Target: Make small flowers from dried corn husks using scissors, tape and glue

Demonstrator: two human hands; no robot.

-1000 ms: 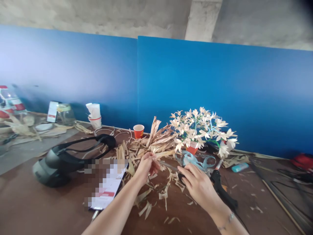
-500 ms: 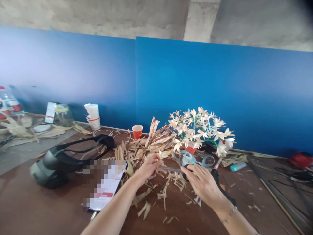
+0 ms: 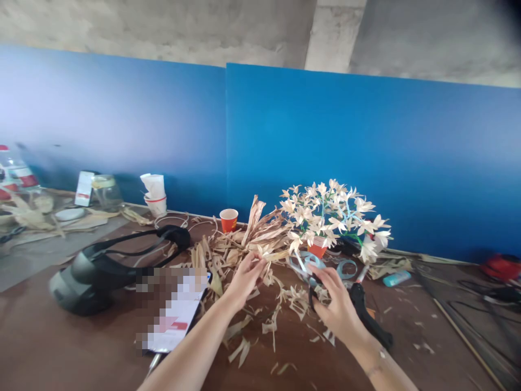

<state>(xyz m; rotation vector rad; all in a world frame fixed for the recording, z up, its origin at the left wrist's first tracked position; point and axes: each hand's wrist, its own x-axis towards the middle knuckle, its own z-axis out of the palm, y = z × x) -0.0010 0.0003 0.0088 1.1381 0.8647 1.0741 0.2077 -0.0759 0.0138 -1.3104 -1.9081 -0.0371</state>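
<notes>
In my left hand (image 3: 248, 274), the fingers pinch a small pale corn-husk flower (image 3: 264, 251). My right hand (image 3: 336, 304) is closed around the dark handles of a pair of scissors (image 3: 312, 296). Their blades point up and away, over light blue ribbon rolls (image 3: 345, 269). Just beyond stands an orange paper cup (image 3: 316, 248) under a bunch of pale husk flowers (image 3: 325, 212) on green and blue stems. Dried corn husks (image 3: 260, 233) are heaped behind my left hand. Husk scraps (image 3: 295, 298) lie between and below both hands.
A black glue gun (image 3: 366, 317) rests right of my right hand. To the left are a phone (image 3: 175, 320) and a black headset (image 3: 87, 277). Another orange paper cup (image 3: 229, 220) stands by the blue partition (image 3: 285, 136). A light blue tube (image 3: 396, 278) and cables lie on the right.
The scissors have swung from pointing left at my left hand to pointing up and away from me. My left hand has risen slightly, with the husk flower showing more clearly.
</notes>
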